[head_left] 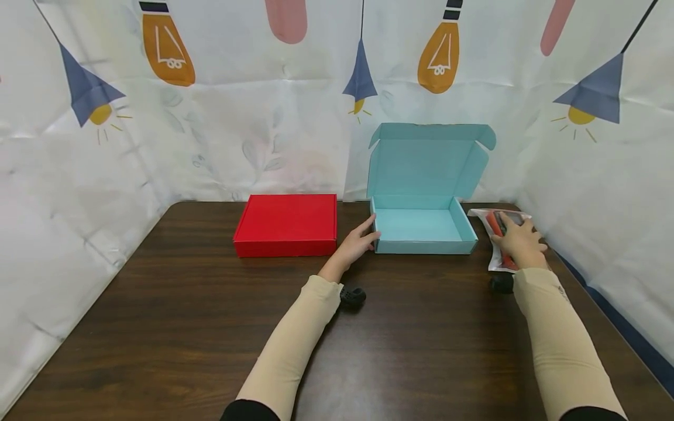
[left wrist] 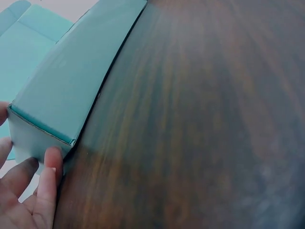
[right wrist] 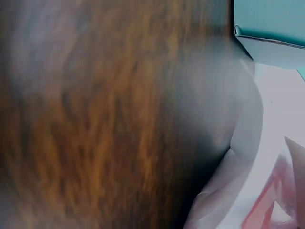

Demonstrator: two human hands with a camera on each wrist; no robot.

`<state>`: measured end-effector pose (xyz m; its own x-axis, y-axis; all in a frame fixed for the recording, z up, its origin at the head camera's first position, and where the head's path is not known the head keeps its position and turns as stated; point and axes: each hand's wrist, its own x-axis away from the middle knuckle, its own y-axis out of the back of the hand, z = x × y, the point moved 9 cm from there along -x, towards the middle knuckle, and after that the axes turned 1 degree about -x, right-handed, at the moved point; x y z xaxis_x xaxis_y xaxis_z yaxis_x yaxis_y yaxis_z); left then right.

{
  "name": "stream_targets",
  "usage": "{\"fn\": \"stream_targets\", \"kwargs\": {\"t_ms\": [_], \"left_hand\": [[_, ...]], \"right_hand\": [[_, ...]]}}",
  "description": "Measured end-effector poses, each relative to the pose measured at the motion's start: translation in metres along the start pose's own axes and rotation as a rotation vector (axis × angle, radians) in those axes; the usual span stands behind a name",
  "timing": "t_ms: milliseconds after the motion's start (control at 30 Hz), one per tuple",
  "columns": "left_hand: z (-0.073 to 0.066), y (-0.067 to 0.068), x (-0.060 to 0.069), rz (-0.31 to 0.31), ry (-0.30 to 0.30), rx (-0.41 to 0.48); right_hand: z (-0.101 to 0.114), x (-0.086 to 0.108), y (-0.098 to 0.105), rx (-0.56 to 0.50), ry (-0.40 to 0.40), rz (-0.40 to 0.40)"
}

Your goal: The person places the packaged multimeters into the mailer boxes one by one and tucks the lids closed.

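The surface [head_left: 421,351] bears a likely stiff teal box [head_left: 426,248] and, at its three o'clock, a slippery-looking packet [head_left: 492,223], best edge-pinched, beneath the spread right hand [head_left: 520,241], grip unclear; the splayed left hand [head_left: 353,248] touches the box's nine-o'clock side.

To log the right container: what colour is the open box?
The open box is light turquoise, seen best in the head view.
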<state>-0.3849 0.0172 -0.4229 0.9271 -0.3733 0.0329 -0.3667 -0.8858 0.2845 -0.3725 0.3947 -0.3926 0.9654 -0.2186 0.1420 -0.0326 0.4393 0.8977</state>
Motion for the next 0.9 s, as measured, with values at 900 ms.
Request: {"fn": "stream_targets", "kwargs": {"t_ms": [900], "left_hand": [[0.0, 0.0, 0.0, 0.008, 0.005, 0.005]], "right_hand": [[0.005, 0.032, 0.039, 0.066, 0.178, -0.103]]}}
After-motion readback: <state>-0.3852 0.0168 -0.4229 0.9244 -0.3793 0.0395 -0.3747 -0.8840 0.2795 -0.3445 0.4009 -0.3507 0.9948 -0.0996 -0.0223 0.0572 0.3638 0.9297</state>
